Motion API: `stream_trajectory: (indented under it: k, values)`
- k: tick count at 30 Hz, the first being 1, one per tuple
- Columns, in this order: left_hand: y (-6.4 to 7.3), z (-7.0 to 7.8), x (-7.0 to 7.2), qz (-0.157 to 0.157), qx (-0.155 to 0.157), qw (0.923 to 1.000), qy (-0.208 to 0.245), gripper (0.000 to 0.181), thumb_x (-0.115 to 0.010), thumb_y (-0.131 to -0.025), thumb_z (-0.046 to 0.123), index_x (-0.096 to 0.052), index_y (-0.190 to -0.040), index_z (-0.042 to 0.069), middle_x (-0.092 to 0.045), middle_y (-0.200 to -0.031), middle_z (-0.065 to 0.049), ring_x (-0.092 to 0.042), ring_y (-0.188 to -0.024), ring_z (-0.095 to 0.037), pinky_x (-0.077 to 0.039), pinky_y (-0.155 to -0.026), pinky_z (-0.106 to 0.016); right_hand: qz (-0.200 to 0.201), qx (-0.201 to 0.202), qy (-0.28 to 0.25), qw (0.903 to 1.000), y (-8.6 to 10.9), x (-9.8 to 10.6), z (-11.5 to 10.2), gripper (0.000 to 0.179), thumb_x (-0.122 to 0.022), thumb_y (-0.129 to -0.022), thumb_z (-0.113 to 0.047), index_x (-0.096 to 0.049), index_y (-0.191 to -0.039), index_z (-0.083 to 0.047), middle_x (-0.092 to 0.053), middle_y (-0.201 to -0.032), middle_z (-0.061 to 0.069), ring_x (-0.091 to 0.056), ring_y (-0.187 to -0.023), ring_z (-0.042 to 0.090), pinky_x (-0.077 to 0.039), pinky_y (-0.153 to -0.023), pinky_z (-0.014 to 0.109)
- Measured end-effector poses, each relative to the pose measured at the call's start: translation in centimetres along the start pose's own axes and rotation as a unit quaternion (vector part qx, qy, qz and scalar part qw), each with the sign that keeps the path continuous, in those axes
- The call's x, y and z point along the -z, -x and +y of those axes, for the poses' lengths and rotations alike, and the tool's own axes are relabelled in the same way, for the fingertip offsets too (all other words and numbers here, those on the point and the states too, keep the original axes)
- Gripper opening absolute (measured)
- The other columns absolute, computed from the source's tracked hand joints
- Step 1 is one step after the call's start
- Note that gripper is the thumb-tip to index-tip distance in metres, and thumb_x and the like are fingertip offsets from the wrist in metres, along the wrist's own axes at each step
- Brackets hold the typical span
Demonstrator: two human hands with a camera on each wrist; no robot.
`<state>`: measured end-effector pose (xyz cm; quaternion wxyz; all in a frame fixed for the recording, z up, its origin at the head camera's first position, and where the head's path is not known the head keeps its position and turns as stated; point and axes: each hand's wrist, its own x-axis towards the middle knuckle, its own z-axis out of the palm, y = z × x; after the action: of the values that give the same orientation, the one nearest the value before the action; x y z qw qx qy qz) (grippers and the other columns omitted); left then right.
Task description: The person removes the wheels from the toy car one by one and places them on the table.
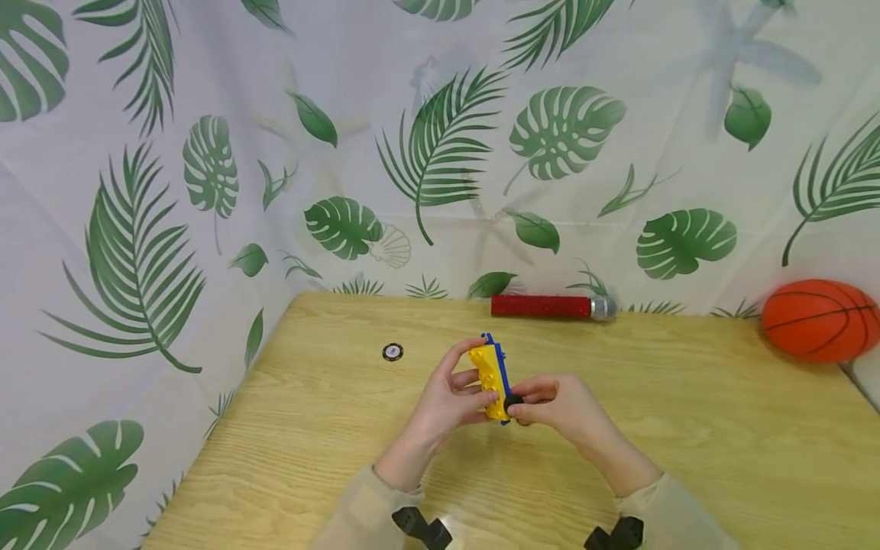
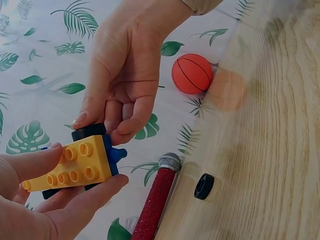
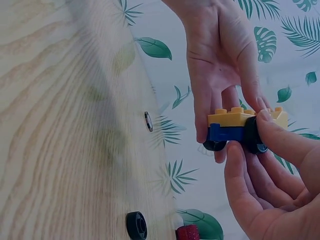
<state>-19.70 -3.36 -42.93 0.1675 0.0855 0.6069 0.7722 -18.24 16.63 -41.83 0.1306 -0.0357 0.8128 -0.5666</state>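
My left hand (image 1: 447, 397) grips a toy car (image 1: 491, 380) by its sides, raised over the table. The car has a yellow studded top (image 2: 75, 162) and a blue base (image 3: 227, 133). With thumb and fingers, my right hand (image 1: 560, 405) pinches a black wheel (image 2: 89, 131) against the car's side. Whether that wheel is seated on its axle I cannot tell. Another black wheel (image 3: 215, 145) shows under the far end of the car in the right wrist view. A loose black wheel (image 2: 204, 186) is on the table, not visible in the head view.
At the table's back edge lies a red microphone (image 1: 543, 306) with a silver head. An orange basketball (image 1: 818, 321) sits at the back right. A round black-and-white chip (image 1: 393, 351) lies left of the hands. Leaf-printed cloth (image 1: 454, 252) hangs behind and to the left.
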Motion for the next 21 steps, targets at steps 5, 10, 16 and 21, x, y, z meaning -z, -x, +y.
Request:
stream_trajectory:
  k: [5,10,16,21]
  values:
    - [-0.03,0.00,0.01,0.002,0.001,1.0000,-0.005,0.070,-0.063,-0.090,-0.011,-0.046,-0.143,0.031,-0.066,-0.127,-0.021,-0.069,-0.105,-0.027,-0.061,-0.079,-0.047,0.003,-0.011,-0.001,0.9999,-0.04,-0.04,-0.12,0.037,-0.079,-0.085,-0.017,-0.070,-0.113,0.006,-0.074,-0.093,0.008,-0.069,-0.082,0.015,-0.060,-0.081,0.036]
    - [0.02,-0.01,0.08,0.000,0.003,1.0000,-0.004,0.069,-0.063,-0.090,-0.010,-0.046,-0.143,0.031,-0.065,-0.129,-0.020,-0.069,-0.105,-0.026,-0.061,-0.077,-0.046,-0.004,-0.011,-0.010,0.9999,-0.06,0.06,-0.14,0.039,-0.079,-0.086,-0.017,-0.069,-0.114,0.007,-0.074,-0.093,0.008,-0.069,-0.084,0.016,-0.061,-0.081,0.036]
    - [0.02,0.08,0.01,0.000,0.001,0.9999,-0.014,0.067,-0.064,-0.090,-0.008,-0.046,-0.143,0.030,-0.066,-0.123,-0.020,-0.069,-0.101,-0.025,-0.061,-0.076,-0.047,-0.024,0.001,-0.026,0.9994,-0.07,0.16,0.08,0.037,-0.077,-0.087,-0.014,-0.068,-0.114,0.010,-0.072,-0.087,0.006,-0.069,-0.081,0.015,-0.062,-0.077,0.034]
    - [0.07,0.04,-0.10,0.006,-0.001,0.9992,-0.040,0.066,-0.066,-0.089,-0.007,-0.048,-0.141,0.031,-0.067,-0.120,-0.020,-0.069,-0.102,-0.026,-0.062,-0.073,-0.046,-0.033,0.000,-0.034,0.9989,0.12,0.03,0.03,0.032,-0.076,-0.087,-0.010,-0.067,-0.110,0.011,-0.071,-0.083,0.005,-0.070,-0.076,0.015,-0.062,-0.074,0.034]
